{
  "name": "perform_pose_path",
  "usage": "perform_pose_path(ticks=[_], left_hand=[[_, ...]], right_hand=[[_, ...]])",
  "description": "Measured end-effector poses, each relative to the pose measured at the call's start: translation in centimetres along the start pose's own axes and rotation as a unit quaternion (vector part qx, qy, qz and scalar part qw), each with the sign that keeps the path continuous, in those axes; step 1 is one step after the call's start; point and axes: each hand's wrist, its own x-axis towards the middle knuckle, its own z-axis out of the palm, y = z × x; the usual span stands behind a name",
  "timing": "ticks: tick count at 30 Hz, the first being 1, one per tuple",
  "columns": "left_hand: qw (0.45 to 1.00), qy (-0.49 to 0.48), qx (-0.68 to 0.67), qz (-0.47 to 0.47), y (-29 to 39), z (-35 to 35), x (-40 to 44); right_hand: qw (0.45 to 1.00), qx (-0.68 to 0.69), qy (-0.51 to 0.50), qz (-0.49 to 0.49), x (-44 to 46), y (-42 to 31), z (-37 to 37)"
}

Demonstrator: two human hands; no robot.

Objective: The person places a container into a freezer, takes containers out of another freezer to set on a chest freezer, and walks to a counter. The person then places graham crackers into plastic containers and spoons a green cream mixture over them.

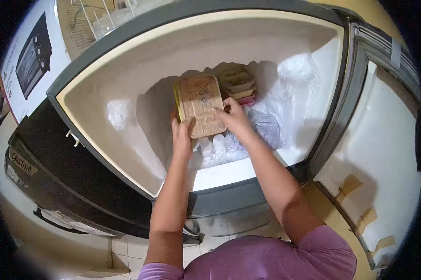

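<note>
While my left grip and right grip hold one tub in the open white freezer, the head view shows a stack just beside it and a bag nearer me. Outside, I see a box and floor tiles.

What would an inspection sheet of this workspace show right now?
Surface: open freezer, pale walls, frosty-looking patches.
Job's things: flat rectangular container, tilted; its contents can't be identified.
Clutter: stacked containers, the lowest visible one pink; plastic bags nearby.
Hands: left hand holds the container's left side; right hand grips the right edge, thumb on its face.
Cables: nothing seen.
Surroundings: printed carton at upper left; white panel with brown tape at right.
</note>
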Motion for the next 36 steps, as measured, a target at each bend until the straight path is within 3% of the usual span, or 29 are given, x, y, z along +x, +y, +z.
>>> perform_pose_path(ticks=[4,7,11,13,17,26,36], left_hand=[[0.999,0.010,-0.032,-0.027,-0.1,0.2,0.2],[1.000,-0.001,-0.004,-0.014,1.3,1.2,-0.9],[0.994,-0.003,0.071,0.083,-0.5,0.3,0.2],[0.977,0.000,0.148,0.153,-0.8,0.1,0.6],[0.993,0.090,0.066,0.044,-0.7,-0.8,0.8],[0.994,0.103,-0.019,0.024,1.5,-0.7,0.0],[0.995,0.085,-0.033,0.049,0.6,-1.2,0.6]], right_hand=[[0.998,0.056,-0.020,-0.005,-0.3,1.3,-0.6],[1.000,0.011,-0.018,0.000,-0.6,1.6,-0.8],[0.999,0.038,-0.017,0.022,-1.2,0.6,-1.3],[0.973,0.212,-0.031,0.090,-2.5,-2.7,-1.0],[0.980,0.188,-0.023,0.068,-2.3,-2.3,-1.3],[0.954,0.276,0.110,0.036,-1.1,-2.7,-3.9],[0.950,0.289,0.109,0.054,-1.0,-2.7,-4.7]])
